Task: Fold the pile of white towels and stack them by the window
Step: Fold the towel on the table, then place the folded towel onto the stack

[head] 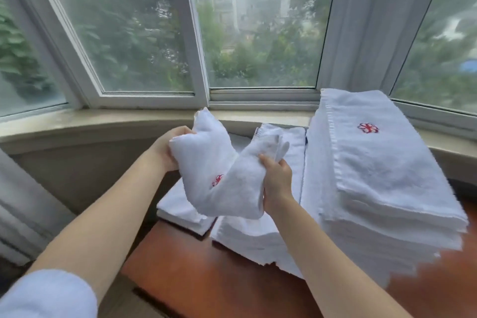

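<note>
A white towel with a small red emblem hangs crumpled in the air between my hands, above the table. My left hand grips its left end and my right hand grips its right end. Under it lie a low stack of folded white towels and a thicker stack. A tall pile of white towels, its top one marked with the same red emblem, stands at the right beside the window.
The stacks rest on a reddish-brown wooden table pushed against a beige window sill. A grey curtain hangs at the left. A light sleeve covers my left upper arm.
</note>
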A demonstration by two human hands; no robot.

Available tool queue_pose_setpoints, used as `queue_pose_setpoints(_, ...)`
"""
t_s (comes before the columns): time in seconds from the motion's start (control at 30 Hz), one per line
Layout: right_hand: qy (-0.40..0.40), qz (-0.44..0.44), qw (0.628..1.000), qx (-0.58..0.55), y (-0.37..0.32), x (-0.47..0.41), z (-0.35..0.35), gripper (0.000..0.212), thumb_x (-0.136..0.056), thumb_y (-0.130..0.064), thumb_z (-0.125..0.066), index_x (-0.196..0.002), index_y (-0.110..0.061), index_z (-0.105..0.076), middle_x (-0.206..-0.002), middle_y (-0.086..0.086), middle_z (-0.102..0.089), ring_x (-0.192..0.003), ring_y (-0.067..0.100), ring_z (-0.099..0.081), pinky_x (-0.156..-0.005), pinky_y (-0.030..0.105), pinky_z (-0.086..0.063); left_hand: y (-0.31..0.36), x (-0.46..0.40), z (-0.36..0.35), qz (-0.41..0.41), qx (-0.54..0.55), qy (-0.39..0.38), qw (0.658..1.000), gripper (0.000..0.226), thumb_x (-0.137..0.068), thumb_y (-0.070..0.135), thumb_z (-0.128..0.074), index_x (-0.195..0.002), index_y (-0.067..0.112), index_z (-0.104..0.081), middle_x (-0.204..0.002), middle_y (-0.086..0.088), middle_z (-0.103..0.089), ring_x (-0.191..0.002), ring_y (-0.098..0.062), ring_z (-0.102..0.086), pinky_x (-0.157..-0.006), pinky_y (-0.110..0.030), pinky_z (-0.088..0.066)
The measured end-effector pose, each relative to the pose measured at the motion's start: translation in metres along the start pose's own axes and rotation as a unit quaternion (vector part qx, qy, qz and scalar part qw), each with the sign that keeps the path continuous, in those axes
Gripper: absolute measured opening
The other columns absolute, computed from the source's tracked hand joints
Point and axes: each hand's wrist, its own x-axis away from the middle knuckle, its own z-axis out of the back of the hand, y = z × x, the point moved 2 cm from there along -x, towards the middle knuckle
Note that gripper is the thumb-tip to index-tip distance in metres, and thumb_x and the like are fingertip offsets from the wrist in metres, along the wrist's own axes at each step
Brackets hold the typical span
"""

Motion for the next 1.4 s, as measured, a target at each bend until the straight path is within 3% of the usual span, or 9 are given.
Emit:
queue_pose_setpoints(0.13, 0.091, 0.050, 0.994, -0.039, 0.004, -0.010, -0.017, 0.012, -0.089, -0.011, -0.060, -0.101, -0.010, -0.064, -0.096, 0.015, -0.069, -0.083, 0.032, -0.068, -0.081, 0.047, -0.057, 0.030, -0.045, -0.012, 0.016, -0.043, -0.108, 0.993, 0.034, -0.091, 0.016, -0.044, -0.058, 0.017, -0.045, -0.044, 0.001, -0.041, -0.038, -0.013, -0.042, -0.040, -0.016, -0.030)
queue_pose_setpoints(0.27, 0.162, 0.093, 0.982, -0.030, 0.012, -0.014, -0.018, 0.013, -0.085, -0.019, -0.064, -0.098, -0.014, -0.064, -0.096, 0.012, -0.069, -0.094, 0.036, -0.068, -0.089, 0.054, -0.054, 0.045, -0.083, -0.032, 0.023, -0.143, -0.188, 0.971, 0.009, -0.077, 0.016, -0.056, -0.070, 0.016, -0.050, -0.059, -0.002, -0.051, -0.051, -0.015, -0.048, -0.048, -0.024, -0.035)
queue_pose_setpoints(0.4, 0.207, 0.138, 0.969, 0.000, 0.022, -0.018, -0.010, 0.010, -0.088, -0.020, -0.063, -0.098, -0.019, -0.062, -0.093, 0.006, -0.066, -0.093, 0.031, -0.065, -0.088, 0.048, -0.052, 0.056, -0.107, -0.059, -0.119, -0.288, -0.162, 0.936, 0.030, -0.086, -0.008, -0.050, -0.102, 0.010, -0.068, -0.084, -0.010, -0.066, -0.072, -0.022, -0.061, -0.070, -0.027, -0.048)
queue_pose_setpoints(0.6, 0.320, 0.170, 0.932, -0.018, 0.036, -0.023, -0.003, 0.012, -0.092, -0.020, -0.061, -0.104, -0.017, -0.060, -0.098, 0.003, -0.067, -0.094, 0.022, -0.065, -0.088, 0.043, -0.051, 0.069, -0.156, -0.114, -0.366, -0.573, -0.050, 0.732, 0.039, -0.094, 0.012, -0.042, -0.120, 0.031, -0.064, -0.117, -0.003, -0.067, -0.112, -0.030, -0.060, -0.088, -0.034, -0.044)
queue_pose_setpoints(0.73, 0.422, 0.204, 0.883, -0.026, 0.051, -0.020, -0.008, 0.010, -0.095, -0.020, -0.058, -0.105, -0.017, -0.057, -0.095, -0.003, -0.063, -0.091, 0.014, -0.061, -0.077, 0.029, -0.047, 0.077, -0.181, -0.154, -0.470, -0.630, -0.045, 0.617, 0.042, -0.097, 0.011, -0.037, -0.126, 0.032, -0.059, -0.127, -0.003, -0.064, -0.119, -0.026, -0.056, -0.096, -0.033, -0.034)
queue_pose_setpoints(0.87, 0.508, 0.174, 0.842, -0.043, 0.077, -0.026, -0.015, 0.032, -0.098, -0.024, -0.055, -0.128, -0.015, -0.049, -0.113, -0.003, -0.058, -0.106, 0.018, -0.055, -0.093, 0.033, -0.040, 0.082, -0.213, -0.188, -0.541, -0.641, -0.081, 0.538, 0.043, -0.094, 0.002, -0.038, -0.126, 0.025, -0.056, -0.126, -0.003, -0.062, -0.118, -0.026, -0.055, -0.112, -0.049, -0.024)
queue_pose_setpoints(1.03, 0.550, 0.006, 0.833, -0.070, 0.129, -0.049, -0.014, 0.056, -0.100, -0.028, -0.049, -0.146, -0.003, -0.029, -0.145, 0.016, -0.042, -0.130, 0.035, -0.043, -0.103, 0.042, -0.036, 0.029, -0.239, -0.199, -0.562, -0.646, -0.109, 0.504, 0.055, -0.088, 0.004, -0.049, -0.141, 0.019, -0.042, -0.138, -0.006, -0.047, -0.129, -0.028, -0.041, -0.113, -0.051, -0.022)
queue_pose_setpoints(1.2, 0.581, -0.021, 0.813, -0.006, 0.158, -0.046, -0.009, 0.049, -0.099, -0.027, -0.051, -0.138, -0.003, -0.036, -0.132, 0.018, -0.054, -0.114, 0.036, -0.056, -0.089, 0.044, -0.050, -0.065, -0.256, -0.180, -0.417, -0.695, -0.274, 0.518, 0.030, -0.095, 0.027, -0.042, -0.123, 0.019, -0.053, -0.128, -0.004, -0.051, -0.123, -0.027, -0.043, -0.099, -0.047, -0.034)
queue_pose_setpoints(1.4, 0.572, -0.012, 0.820, 0.004, 0.170, -0.039, -0.021, 0.025, -0.097, -0.030, -0.055, -0.111, -0.009, -0.050, -0.101, 0.009, -0.063, -0.086, 0.028, -0.064, -0.058, 0.032, -0.052, -0.087, -0.248, -0.172, -0.419, -0.690, -0.251, 0.535, 0.048, -0.100, 0.039, -0.032, -0.146, 0.025, -0.029, -0.158, -0.006, -0.017, -0.146, -0.028, -0.012, -0.112, -0.064, -0.011)
